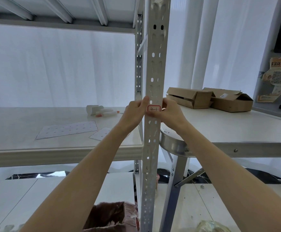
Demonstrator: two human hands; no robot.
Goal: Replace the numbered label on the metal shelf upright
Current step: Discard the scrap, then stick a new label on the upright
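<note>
- Two open cardboard boxes (208,97) lie side by side on the right-hand table (236,131);
- a peeled sticker sheet (68,129) lies flat on the left shelf board (19,124); white glue tubes (105,112) lie farther back;
- a crumpled poster (277,79) hangs far right.

storeroom: metal shelving (154,67), cardboard boxes (191,97)

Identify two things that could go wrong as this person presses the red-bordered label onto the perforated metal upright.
The red-bordered paper label sits just below a slot in the perforated grey metal upright, so it may bond poorly there. The left hand and right hand press from opposite sides, so uneven pressure could skew or crease it.
</note>
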